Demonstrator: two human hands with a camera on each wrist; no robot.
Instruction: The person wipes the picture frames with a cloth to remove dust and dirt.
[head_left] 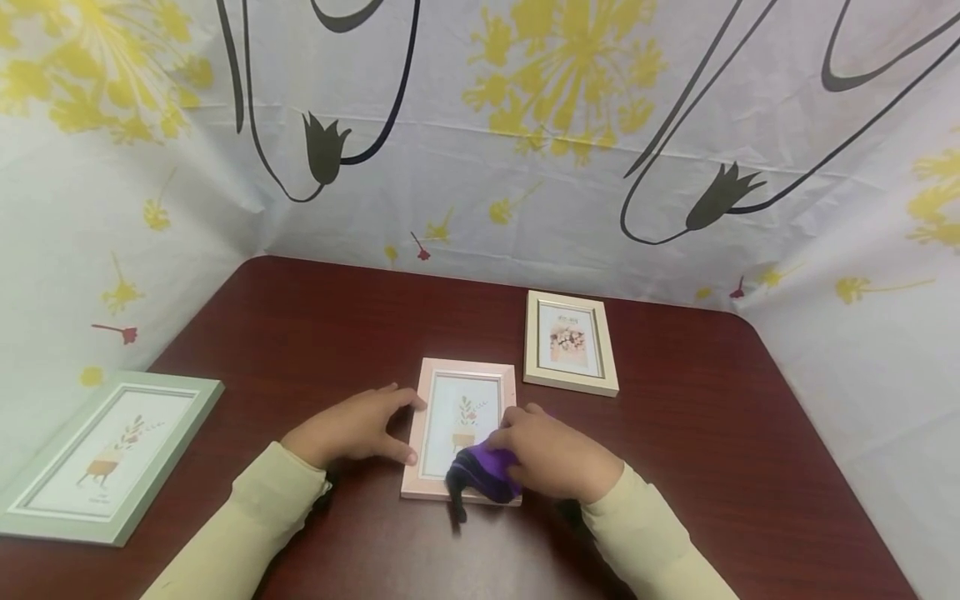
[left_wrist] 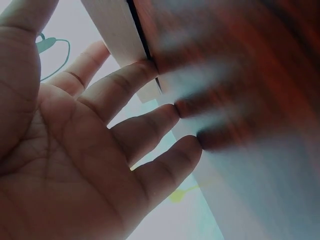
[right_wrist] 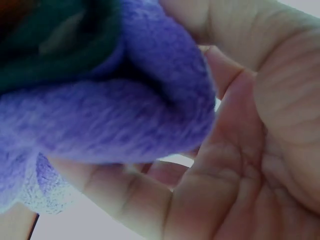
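On the table lies a pink photo frame (head_left: 459,367) with a plant print behind its pane. My left hand (head_left: 360,427) is at its left side, index finger and thumb touching the edge; in the left wrist view, the fingers (left_wrist: 145,131) extend loosely, some tips on the tabletop. My right hand (head_left: 558,454) grips a purple cloth (head_left: 495,467) with a black border over the frame's lower right part. Up close, the fuzzy purple cloth (right_wrist: 115,120) is bunched between thumb and fingers. The cloth hides the frame's lower right corner area.
A cream photo frame (head_left: 531,342) with a flower print lies behind and to the right. At the far left is a larger green photo frame (head_left: 168,446). The dark red-brown table (head_left: 360,325) meets a white patterned curtain (head_left: 442,167) at its back and sides.
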